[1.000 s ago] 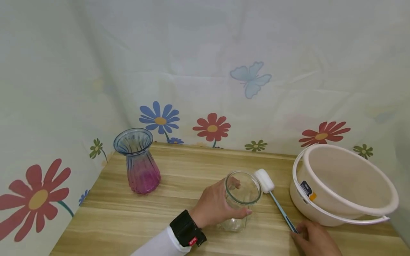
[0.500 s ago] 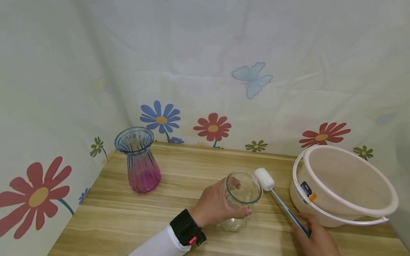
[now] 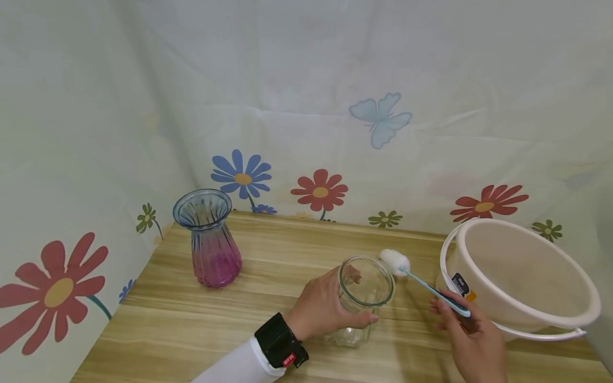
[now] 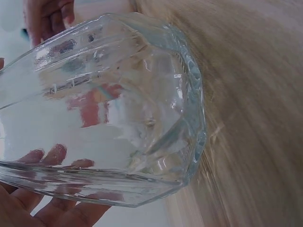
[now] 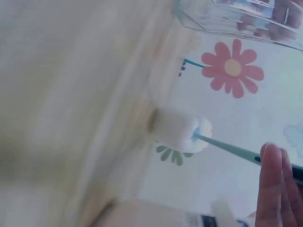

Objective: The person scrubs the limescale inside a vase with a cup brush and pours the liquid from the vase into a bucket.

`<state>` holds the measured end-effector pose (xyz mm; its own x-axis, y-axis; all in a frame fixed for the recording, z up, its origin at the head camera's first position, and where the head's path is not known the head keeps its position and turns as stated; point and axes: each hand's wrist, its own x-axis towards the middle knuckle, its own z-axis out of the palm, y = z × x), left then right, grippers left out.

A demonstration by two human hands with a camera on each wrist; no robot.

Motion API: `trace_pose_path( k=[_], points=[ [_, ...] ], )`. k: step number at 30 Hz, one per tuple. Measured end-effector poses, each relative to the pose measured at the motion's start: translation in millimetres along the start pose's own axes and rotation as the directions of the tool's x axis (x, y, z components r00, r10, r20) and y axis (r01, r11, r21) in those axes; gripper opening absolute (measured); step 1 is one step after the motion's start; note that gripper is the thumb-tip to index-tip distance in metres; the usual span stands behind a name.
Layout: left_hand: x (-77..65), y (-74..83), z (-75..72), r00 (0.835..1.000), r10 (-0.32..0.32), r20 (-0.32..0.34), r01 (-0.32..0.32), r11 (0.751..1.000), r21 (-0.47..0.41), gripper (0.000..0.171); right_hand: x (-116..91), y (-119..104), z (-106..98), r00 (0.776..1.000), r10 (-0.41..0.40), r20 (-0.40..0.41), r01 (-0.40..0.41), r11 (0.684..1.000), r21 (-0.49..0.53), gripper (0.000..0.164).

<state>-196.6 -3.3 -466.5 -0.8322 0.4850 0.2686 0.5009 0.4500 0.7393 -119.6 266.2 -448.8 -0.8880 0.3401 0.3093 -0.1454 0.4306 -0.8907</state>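
My left hand [image 3: 323,303] grips a clear glass jar [image 4: 118,104] round its side, and the jar stands upright on the wooden table. To its right, my right hand [image 3: 474,335] pinches the dark end of a thin blue handle. This belongs to a bottle brush with a white sponge head [image 3: 395,262], tilted with the head lower and pointing left. The head is beside the jar's rim in the head view, outside the jar. In the right wrist view the sponge head [image 5: 177,130] is close to the tabletop; I cannot tell whether it touches.
A pale pink bucket [image 3: 522,276] with its handle hanging down stands right of my right hand. At the back left is a ribbed glass vase [image 3: 215,255], blue above and pink below. A flower-printed curtain [image 3: 287,133] closes off the table's back and left.
My right hand has lifted the brush's handle end up off the table, and the handle now lies at a flatter slant in the view. The left hand and jar have stayed put.
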Motion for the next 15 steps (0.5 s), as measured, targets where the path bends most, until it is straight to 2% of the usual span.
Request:
trace_pose_path(
  k=[1,5,8,11,15],
  points=[
    [-0.2,0.2,-0.2,1.000,-0.002,0.000,0.002,1.000,0.000,0.079,3,-2,1,1.000,-0.022,0.009,0.022,1.000,-0.021,0.027],
    [-0.8,0.6,-0.3,1.000,-0.008,-0.001,0.008,1.000,0.002,0.080,14,-8,6,0.999,-0.044,0.029,0.044,0.999,0.020,0.024],
    [-0.8,0.1,0.4,1.000,-0.006,-0.002,0.006,1.000,0.009,0.079,21,-12,8,0.999,-0.042,0.026,0.039,0.995,0.090,0.023],
    [-0.5,-0.4,0.8,1.000,-0.003,-0.001,0.003,1.000,0.019,0.079,26,-17,9,0.998,-0.056,0.006,0.055,0.993,0.105,0.022],
    [0.2,-1.2,0.5,1.000,0.000,-0.002,0.000,1.000,0.029,0.080,30,-28,8,0.998,-0.066,-0.017,0.068,0.976,0.206,0.022]
  ],
)
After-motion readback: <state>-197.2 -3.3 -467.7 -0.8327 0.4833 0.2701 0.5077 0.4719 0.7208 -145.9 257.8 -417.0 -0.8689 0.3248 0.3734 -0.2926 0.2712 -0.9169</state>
